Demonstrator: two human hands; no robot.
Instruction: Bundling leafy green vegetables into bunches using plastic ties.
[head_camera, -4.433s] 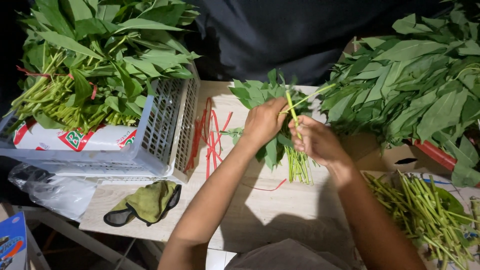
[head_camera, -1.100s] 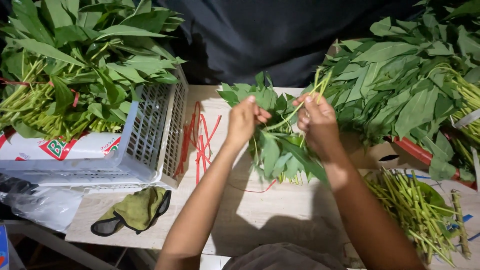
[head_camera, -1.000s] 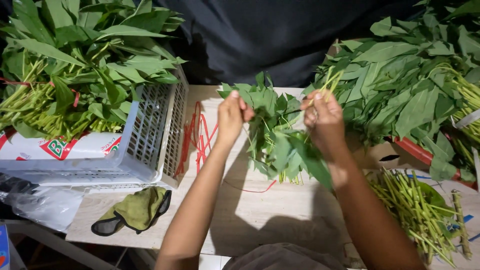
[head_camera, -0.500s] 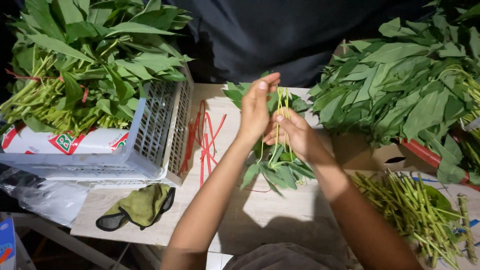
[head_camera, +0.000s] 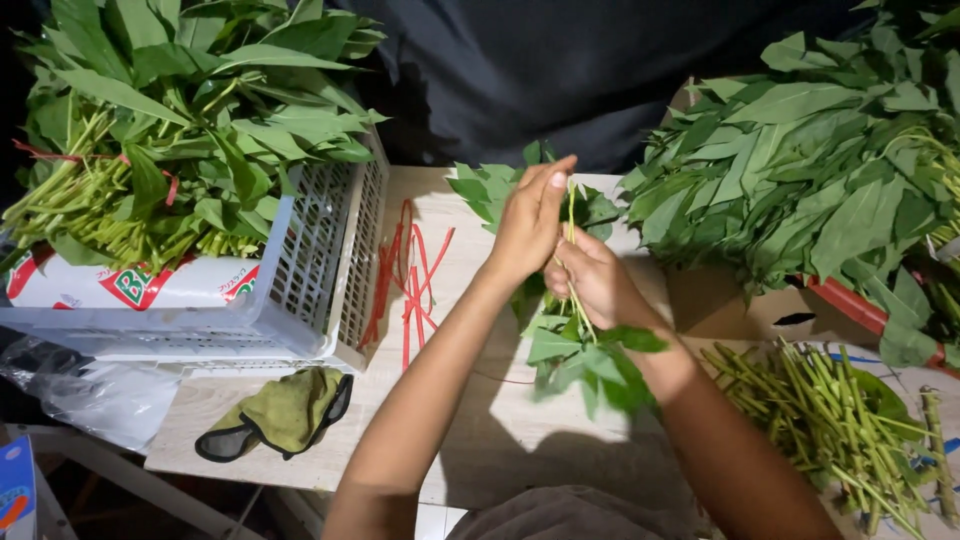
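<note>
A small bunch of green leafy stems (head_camera: 575, 355) is gripped by my right hand (head_camera: 590, 280), its leaves hanging toward me and its stem ends pointing up and away. My left hand (head_camera: 530, 220) presses flat against the stems with straight fingers, touching my right hand. More leaves (head_camera: 480, 185) lie on the pale wooden table (head_camera: 500, 440) just behind both hands. Loose red ties (head_camera: 410, 275) lie on the table to the left of my left wrist.
A white slotted crate (head_camera: 320, 270) heaped with bundled greens (head_camera: 170, 130) stands at the left. A big pile of leafy greens (head_camera: 820, 170) fills the right. Bare cut stems (head_camera: 840, 420) lie at the lower right. A green cloth (head_camera: 280, 410) rests near the front edge.
My hands, apart a second ago with the bunch spread between them, have come together. The bunch now points stems up, leaves toward me.
</note>
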